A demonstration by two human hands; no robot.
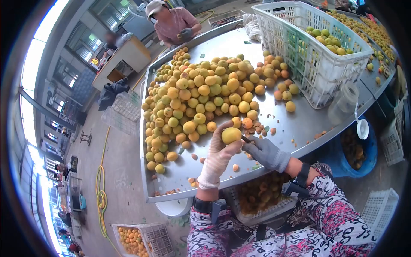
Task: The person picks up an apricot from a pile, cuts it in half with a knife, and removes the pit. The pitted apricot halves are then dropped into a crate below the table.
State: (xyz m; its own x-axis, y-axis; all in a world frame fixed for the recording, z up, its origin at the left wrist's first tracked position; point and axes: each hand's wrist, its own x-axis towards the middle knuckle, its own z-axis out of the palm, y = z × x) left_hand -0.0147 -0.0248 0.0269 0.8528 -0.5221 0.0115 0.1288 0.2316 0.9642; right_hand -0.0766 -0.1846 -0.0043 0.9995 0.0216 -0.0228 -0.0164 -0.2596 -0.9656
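Observation:
A yellow apricot (231, 135) is held in the fingers of my left hand (217, 160), which wears a whitish glove. My right hand (269, 154), in a grey glove, is closed around a small tool with a dark handle (245, 139). Its end points at the apricot's right side, and the working part is hidden. Beyond both hands, a large heap of apricots (201, 92) covers much of the metal table (299, 132). Apricot scraps (258, 127) lie just past my right hand.
A white crate (295, 55) with greenish fruit stands on the table, beside a clear plastic jar (343, 103). A blue bucket (364, 160) and a crate of apricot pieces (257, 201) sit below the near edge. Across the table, a gloved person (177, 25) handles something small.

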